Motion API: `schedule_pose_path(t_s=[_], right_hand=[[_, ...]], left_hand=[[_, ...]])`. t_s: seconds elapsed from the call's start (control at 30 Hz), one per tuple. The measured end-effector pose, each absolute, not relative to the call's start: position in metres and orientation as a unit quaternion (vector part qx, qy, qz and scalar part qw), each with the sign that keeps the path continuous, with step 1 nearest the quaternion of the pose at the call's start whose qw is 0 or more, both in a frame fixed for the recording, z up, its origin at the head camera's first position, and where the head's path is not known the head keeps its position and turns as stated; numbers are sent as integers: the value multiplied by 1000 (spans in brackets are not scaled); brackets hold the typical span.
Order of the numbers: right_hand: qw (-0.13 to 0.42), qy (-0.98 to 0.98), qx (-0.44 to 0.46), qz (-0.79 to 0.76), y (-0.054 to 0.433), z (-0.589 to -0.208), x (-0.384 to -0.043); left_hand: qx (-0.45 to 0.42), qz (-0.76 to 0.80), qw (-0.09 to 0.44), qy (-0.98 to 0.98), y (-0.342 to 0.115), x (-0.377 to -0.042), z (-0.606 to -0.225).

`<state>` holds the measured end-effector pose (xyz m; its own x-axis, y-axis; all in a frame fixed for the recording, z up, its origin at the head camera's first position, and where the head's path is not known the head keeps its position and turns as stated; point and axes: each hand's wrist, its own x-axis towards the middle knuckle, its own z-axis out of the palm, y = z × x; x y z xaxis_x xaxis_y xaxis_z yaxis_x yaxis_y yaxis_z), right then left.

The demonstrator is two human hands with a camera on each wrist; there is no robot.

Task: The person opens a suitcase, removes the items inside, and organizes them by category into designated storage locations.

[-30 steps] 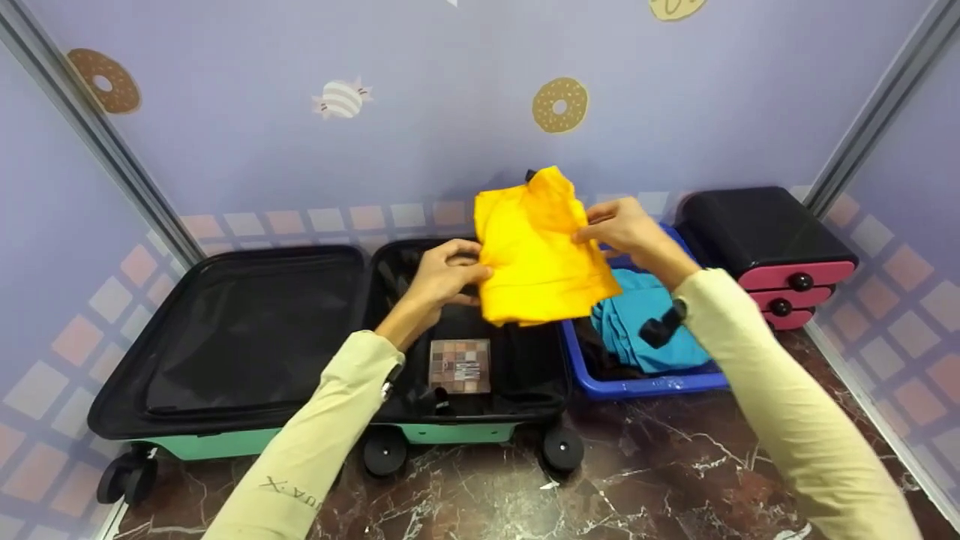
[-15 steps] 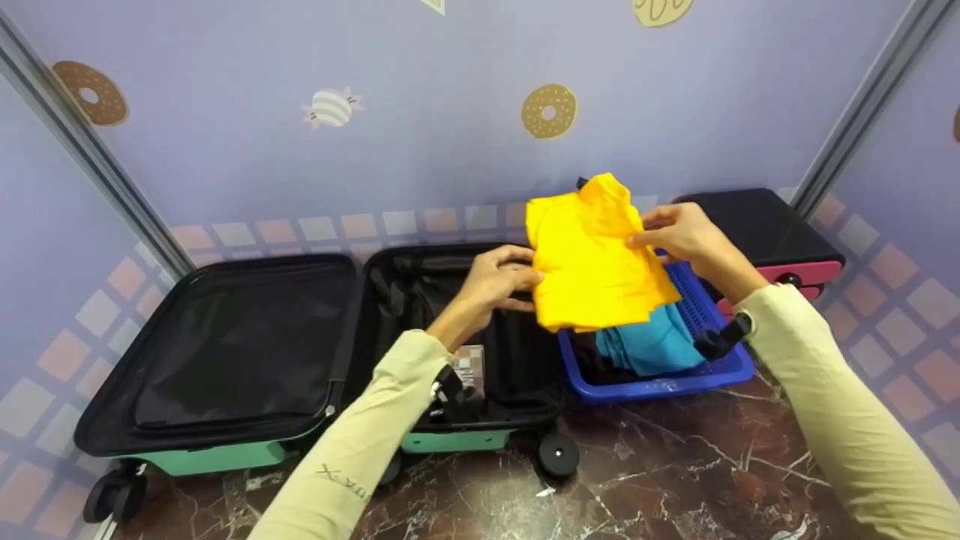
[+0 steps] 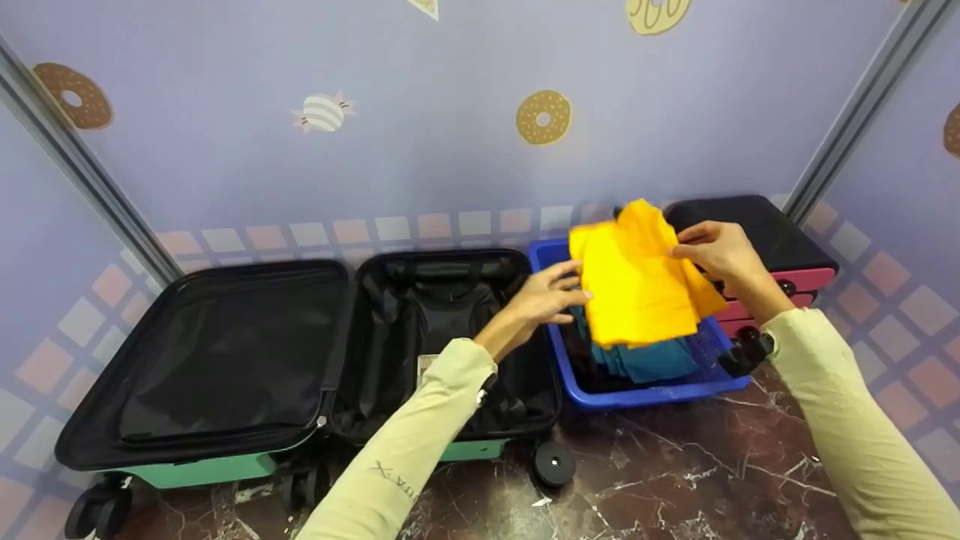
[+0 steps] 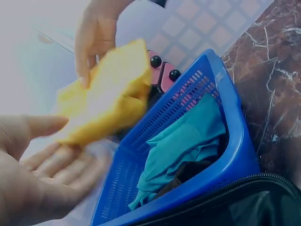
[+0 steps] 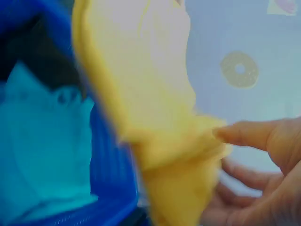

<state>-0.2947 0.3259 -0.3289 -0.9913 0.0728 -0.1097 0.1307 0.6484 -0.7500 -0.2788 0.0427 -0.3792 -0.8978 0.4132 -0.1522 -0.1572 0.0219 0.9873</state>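
Observation:
A folded yellow garment (image 3: 637,285) is held up in the air over the blue plastic basket (image 3: 652,394). My left hand (image 3: 541,296) pinches its left edge; in the left wrist view the thumb lies on top, with the fingers spread below. On the opposite side, my right hand (image 3: 724,251) pinches the garment's right edge between thumb and fingers. A flap of the cloth hangs down near the right hand. Inside the basket lie folded teal cloth (image 4: 183,141) and something dark brown (image 4: 181,176), partly hidden by the garment in the head view.
Left of the basket lies an opened suitcase with a black-lined lid half (image 3: 225,360) and a deeper half (image 3: 450,300). In the latter, a makeup palette (image 3: 425,365) shows behind the left sleeve. A black and pink drawer box (image 3: 757,232) stands right, by the patterned wall.
Both hands have carried the yellow garment rightward, from above the suitcase to above the basket, and slightly lower. A flap now droops at its right side. The view has shifted a little.

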Motion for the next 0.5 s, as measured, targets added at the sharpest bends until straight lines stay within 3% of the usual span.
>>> schedule_pose_path(t_s=[0.27,0.5], right_hand=[[115,894,51,-431,336,-345,-297],[137,891,45,-430,330,-350,-300]], left_hand=[[111,605,209,760,30,-280,-389],[104,598,210,767,20,-281,-388]])
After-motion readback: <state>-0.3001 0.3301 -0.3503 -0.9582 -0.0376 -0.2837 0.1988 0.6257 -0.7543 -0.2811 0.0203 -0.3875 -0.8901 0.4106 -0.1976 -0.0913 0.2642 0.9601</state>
